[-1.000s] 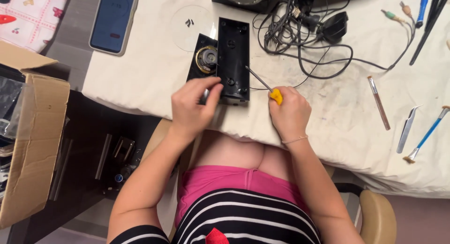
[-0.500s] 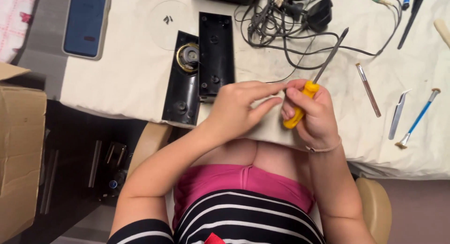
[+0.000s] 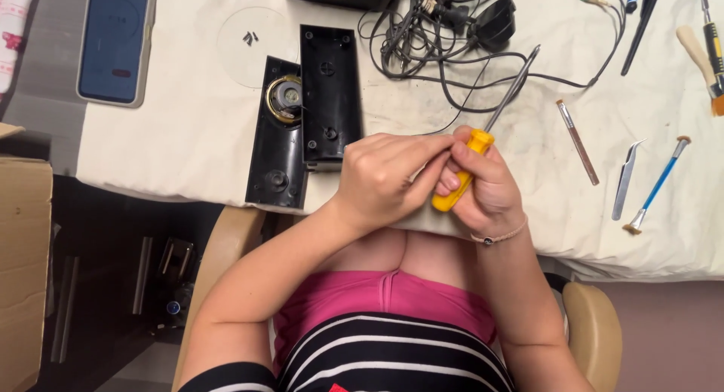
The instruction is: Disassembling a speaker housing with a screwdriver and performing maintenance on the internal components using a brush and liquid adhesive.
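Two hands, both mine, meet at one tool just over the near edge of the table (image 3: 188,151).

Item: right hand (image 3: 486,188), fist wrapped tight round the yellow handle of a screwdriver (image 3: 483,147). The metal shaft runs up and away from the fist, tip raised off the cloth, pointing toward the cable tangle (image 3: 445,30).

Item: left hand (image 3: 385,177), fingers pinched closed at the top of the yellow handle where the shaft begins, touching the right fist. I judge this pinch steadies or adjusts the tool; whether anything small sits between the fingertips I cannot tell.

Item: black speaker casing (image 3: 329,98), back panel up, lying just left of the left hand, its near end almost under the knuckles. Beside it, further left, the front half (image 3: 280,136) lies open with the round gold-rimmed driver showing. Both are kept close, I judge, for easy reach.

Item: thin brush (image 3: 578,142), tweezers (image 3: 626,177) and blue-handled tool (image 3: 658,185), laid apart on the cloth right of the right fist.

Item: phone (image 3: 115,44), well off to the upper left of the grip.

Item: cardboard box (image 3: 23,264), on the floor side, far left.
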